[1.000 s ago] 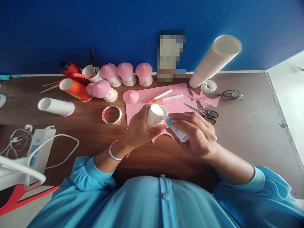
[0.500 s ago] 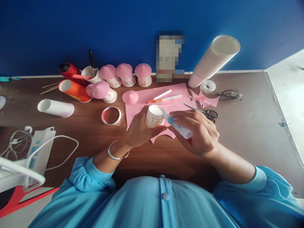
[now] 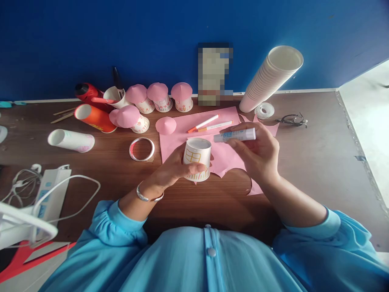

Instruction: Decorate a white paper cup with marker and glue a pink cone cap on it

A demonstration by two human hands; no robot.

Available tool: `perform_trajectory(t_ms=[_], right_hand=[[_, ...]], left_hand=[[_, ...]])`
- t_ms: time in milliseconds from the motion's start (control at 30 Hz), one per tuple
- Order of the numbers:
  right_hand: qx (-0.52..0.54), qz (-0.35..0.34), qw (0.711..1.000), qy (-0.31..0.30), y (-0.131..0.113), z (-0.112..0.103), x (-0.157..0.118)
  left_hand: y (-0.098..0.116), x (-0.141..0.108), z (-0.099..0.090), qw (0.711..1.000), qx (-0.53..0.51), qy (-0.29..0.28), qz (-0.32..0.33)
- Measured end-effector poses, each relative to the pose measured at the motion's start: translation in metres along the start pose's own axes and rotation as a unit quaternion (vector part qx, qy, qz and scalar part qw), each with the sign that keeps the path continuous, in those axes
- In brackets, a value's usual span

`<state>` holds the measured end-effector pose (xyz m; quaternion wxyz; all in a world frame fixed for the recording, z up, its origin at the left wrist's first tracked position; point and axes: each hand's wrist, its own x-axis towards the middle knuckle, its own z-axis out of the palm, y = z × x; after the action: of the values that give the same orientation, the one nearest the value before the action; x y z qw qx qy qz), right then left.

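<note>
My left hand (image 3: 173, 168) is wrapped round a white paper cup (image 3: 197, 152), held bottom up, with a yellow window and stripes drawn on its side. In my right hand (image 3: 259, 152) a glue stick (image 3: 235, 135) lies nearly level, its tip just right of the cup's upper rim and apart from it. Below both hands lies a pink paper sheet (image 3: 225, 158) with curved cut-outs. Two markers (image 3: 209, 122) and a pink paper cone (image 3: 165, 125) rest on its far part.
Several decorated cups with pink cone tops (image 3: 158, 95) stand at the back left. A tape roll (image 3: 142, 149) and a lying paper cup (image 3: 71, 140) are on the left. At the back right are a tall cup stack (image 3: 270, 77), clear tape (image 3: 264, 110) and glasses (image 3: 293, 120).
The glue stick has come away from the cup and swung to nearly level, my right hand rising. My left hand has turned the cup, showing more of its drawn side.
</note>
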<state>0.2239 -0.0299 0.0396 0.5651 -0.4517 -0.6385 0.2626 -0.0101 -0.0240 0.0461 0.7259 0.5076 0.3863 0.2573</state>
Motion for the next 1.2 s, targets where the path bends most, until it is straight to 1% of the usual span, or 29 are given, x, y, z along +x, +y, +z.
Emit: perform_trajectory(t_ms=[67,133,200,300,433,567,667,767,867,967,1100,1200], right_hand=[[0.104,0.049,0.993,0.014,0.012,0.000,0.003],[0.173,0.093,0.980,-0.003,0.021,-0.001,0.006],[0.219,0.124,0.968,-0.025,0.025,-0.001,0.006],[0.256,0.139,0.956,-0.038,0.022,0.000,0.004],[0.238,0.123,0.963,-0.039,0.013,0.004,-0.001],[0.232,0.095,0.967,-0.045,0.004,0.007,-0.005],[0.218,0.059,0.973,-0.041,-0.004,0.007,-0.006],[0.171,0.040,0.984,-0.044,-0.012,0.005,-0.005],[0.139,0.049,0.988,-0.041,-0.017,0.004,-0.003],[0.141,0.065,0.987,-0.039,-0.018,0.004,-0.003],[0.177,0.102,0.978,-0.045,-0.009,0.005,-0.003],[0.236,0.144,0.960,-0.047,0.001,0.004,-0.003]], left_hand=[[-0.002,0.000,-0.001,1.000,-0.025,-0.008,-0.010],[-0.002,0.001,-0.001,0.999,-0.037,-0.013,-0.009],[-0.003,0.002,-0.002,0.999,-0.047,-0.022,-0.004],[-0.004,0.003,-0.004,0.997,-0.061,-0.036,-0.007],[-0.006,0.003,-0.006,0.998,-0.046,-0.035,-0.008],[-0.005,0.002,-0.005,1.000,-0.006,-0.017,0.003],[-0.006,0.003,-0.003,1.000,-0.017,-0.005,-0.002],[-0.011,0.004,-0.004,0.999,-0.052,-0.013,0.010],[-0.017,0.005,-0.005,0.993,-0.105,-0.035,0.041],[-0.017,0.005,-0.004,0.989,-0.132,-0.047,0.055],[-0.010,0.004,-0.003,0.989,-0.119,-0.062,0.069],[-0.003,0.004,-0.004,0.991,-0.067,-0.065,0.092]])
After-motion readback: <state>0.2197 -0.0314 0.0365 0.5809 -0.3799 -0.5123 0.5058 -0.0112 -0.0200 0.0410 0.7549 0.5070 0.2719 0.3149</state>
